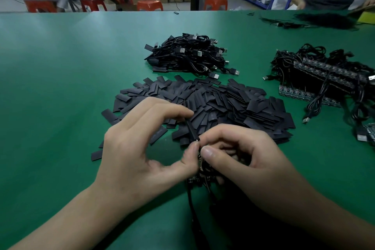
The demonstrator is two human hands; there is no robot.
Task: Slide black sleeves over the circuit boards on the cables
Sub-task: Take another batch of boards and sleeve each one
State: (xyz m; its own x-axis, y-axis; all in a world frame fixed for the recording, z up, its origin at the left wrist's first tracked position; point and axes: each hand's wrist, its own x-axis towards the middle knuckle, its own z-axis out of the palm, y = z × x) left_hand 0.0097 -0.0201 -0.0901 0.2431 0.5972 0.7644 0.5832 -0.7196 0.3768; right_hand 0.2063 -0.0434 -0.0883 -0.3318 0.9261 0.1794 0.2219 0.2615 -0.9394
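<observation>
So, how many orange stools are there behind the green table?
4 stools: far left, left of centre, centre, right of centre. Another may be partly hidden behind them.

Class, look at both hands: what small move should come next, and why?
Probably the left hand should draw the black sleeve toward the right hand, since its near end only just meets the cable pinched there.

Your table top [60,87] is smooth green, matt with a soft sheen. The sleeves [223,103] look like thin matt black plastic. The cables [182,61] wear glossy black jackets, their plugs [199,53] bright metal. The stools [149,5] beyond you are shiny red plastic.
</observation>
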